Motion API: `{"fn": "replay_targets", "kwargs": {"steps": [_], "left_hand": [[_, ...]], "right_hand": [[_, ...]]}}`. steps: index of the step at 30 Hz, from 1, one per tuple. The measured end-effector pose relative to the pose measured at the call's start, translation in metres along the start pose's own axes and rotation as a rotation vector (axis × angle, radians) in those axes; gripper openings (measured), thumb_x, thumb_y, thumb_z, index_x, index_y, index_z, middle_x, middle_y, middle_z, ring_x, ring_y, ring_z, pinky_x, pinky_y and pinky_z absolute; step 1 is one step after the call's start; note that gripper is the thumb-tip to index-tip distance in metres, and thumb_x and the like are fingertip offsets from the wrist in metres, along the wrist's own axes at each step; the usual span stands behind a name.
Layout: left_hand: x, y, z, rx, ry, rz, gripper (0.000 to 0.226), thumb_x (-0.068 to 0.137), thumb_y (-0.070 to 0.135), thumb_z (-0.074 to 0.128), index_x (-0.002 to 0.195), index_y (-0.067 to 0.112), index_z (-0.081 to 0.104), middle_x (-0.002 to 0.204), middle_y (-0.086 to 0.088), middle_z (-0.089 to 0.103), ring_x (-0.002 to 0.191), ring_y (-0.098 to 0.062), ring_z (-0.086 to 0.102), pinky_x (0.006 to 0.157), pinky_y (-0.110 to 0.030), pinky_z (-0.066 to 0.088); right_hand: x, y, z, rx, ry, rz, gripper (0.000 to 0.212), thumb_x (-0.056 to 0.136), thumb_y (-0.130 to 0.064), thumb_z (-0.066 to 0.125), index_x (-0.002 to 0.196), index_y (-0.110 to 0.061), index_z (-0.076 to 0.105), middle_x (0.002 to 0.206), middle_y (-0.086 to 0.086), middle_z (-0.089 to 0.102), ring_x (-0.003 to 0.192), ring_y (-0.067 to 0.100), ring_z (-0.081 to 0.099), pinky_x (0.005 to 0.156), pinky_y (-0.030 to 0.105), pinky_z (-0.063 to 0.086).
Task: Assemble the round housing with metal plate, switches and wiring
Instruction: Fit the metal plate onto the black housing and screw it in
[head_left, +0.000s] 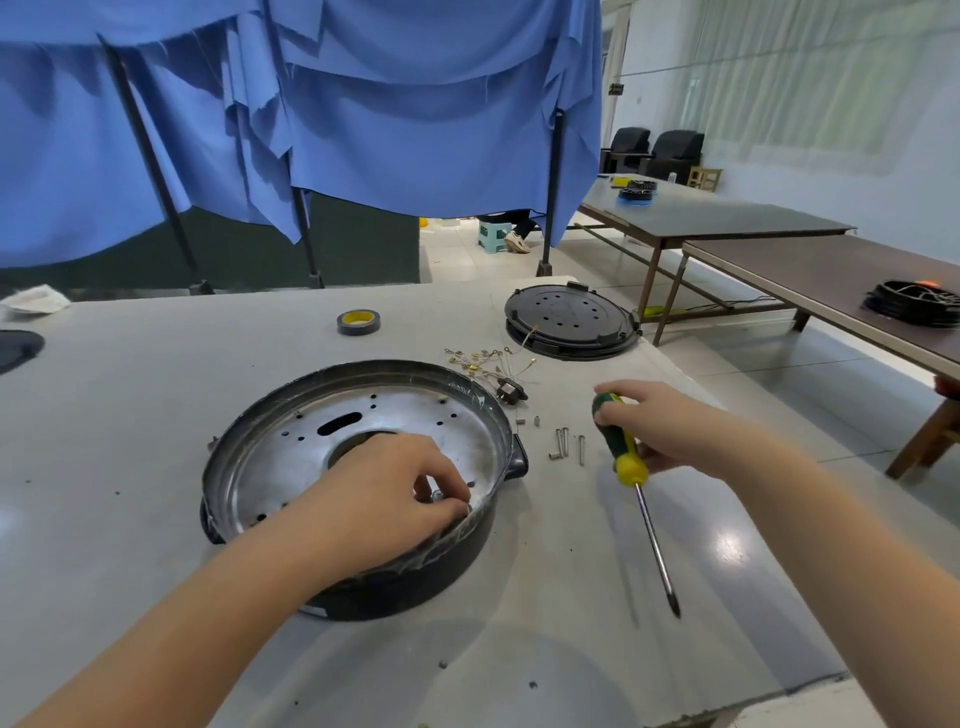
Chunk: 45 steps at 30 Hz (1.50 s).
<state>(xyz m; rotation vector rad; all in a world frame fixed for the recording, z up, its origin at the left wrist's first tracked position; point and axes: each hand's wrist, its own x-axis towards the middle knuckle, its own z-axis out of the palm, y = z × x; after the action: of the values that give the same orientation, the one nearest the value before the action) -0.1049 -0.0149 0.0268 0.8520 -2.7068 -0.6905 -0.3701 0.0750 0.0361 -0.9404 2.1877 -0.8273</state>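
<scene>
left hand (395, 488) curled, I pinch a small fastener at the near-right edge of metal plate (415, 415) inside round housing (358, 488) | right hand (660, 426) grips screwdriver (636, 483), shaft toward me, tip well right of the hole | loose screws (566, 441) between | wiring (483, 364) beyond, unfitted

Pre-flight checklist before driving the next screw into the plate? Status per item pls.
1. Metal plate seated inside round housing: ok.
2. Left hand pinching a small part at the plate's near rim: ok; whether it sits over a hole: cannot tell.
3. Screwdriver gripped by right hand: ok.
4. Driver tip on the part: not ok, the tip points away, off to the housing's side.
5. Spare screws on the table beside the housing: ok.
6. Wiring bundle fitted: not ok, it lies loose behind the housing.
</scene>
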Motion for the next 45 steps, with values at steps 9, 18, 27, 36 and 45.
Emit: {"fn": "replay_targets", "kwargs": {"steps": [9,18,27,36,45], "left_hand": [[0.000,0.000,-0.001,-0.008,-0.003,0.018,0.008,0.086,0.038,0.067,0.089,0.038,0.074,0.087,0.021,0.061,0.087,0.003,0.058,0.083,-0.023,0.050],[0.015,-0.006,-0.007,0.076,-0.094,0.076,0.013,0.080,0.048,0.064,0.083,0.037,0.070,0.088,0.025,0.060,0.087,0.006,0.055,0.078,-0.022,0.050],[0.020,-0.010,-0.009,-0.001,-0.157,0.128,0.010,0.080,0.046,0.062,0.086,0.041,0.067,0.093,0.027,0.060,0.089,0.008,0.057,0.077,-0.021,0.050],[0.021,-0.012,-0.008,-0.156,-0.184,0.100,0.008,0.081,0.036,0.068,0.089,0.038,0.071,0.094,0.024,0.062,0.088,0.002,0.061,0.079,-0.022,0.050],[0.022,-0.012,-0.007,-0.186,-0.193,0.103,0.008,0.082,0.036,0.070,0.089,0.039,0.072,0.095,0.027,0.062,0.087,0.005,0.061,0.079,-0.021,0.050]], "right_hand": [[0.000,-0.060,0.027,1.132,-0.042,-0.224,0.020,0.099,-0.021,0.040,0.106,-0.007,0.051,0.082,0.009,0.056,0.052,0.012,0.050,0.041,0.023,0.044],[-0.020,-0.135,0.032,1.132,-0.346,-0.604,0.026,0.094,-0.024,0.052,0.072,-0.016,0.041,0.048,-0.006,0.036,0.037,0.005,0.028,0.034,0.016,0.027],[-0.011,-0.144,0.057,0.949,-0.541,-0.731,0.023,0.094,-0.022,0.047,0.074,-0.013,0.043,0.048,-0.005,0.037,0.042,0.008,0.033,0.040,0.018,0.032],[-0.001,-0.133,0.061,0.992,-0.613,-0.731,0.018,0.087,-0.021,0.043,0.073,-0.011,0.043,0.049,-0.004,0.035,0.040,0.008,0.031,0.040,0.018,0.030],[-0.002,-0.128,0.057,0.935,-0.604,-0.718,0.017,0.084,-0.024,0.044,0.073,-0.011,0.043,0.050,-0.003,0.037,0.042,0.010,0.032,0.042,0.020,0.033]]}}
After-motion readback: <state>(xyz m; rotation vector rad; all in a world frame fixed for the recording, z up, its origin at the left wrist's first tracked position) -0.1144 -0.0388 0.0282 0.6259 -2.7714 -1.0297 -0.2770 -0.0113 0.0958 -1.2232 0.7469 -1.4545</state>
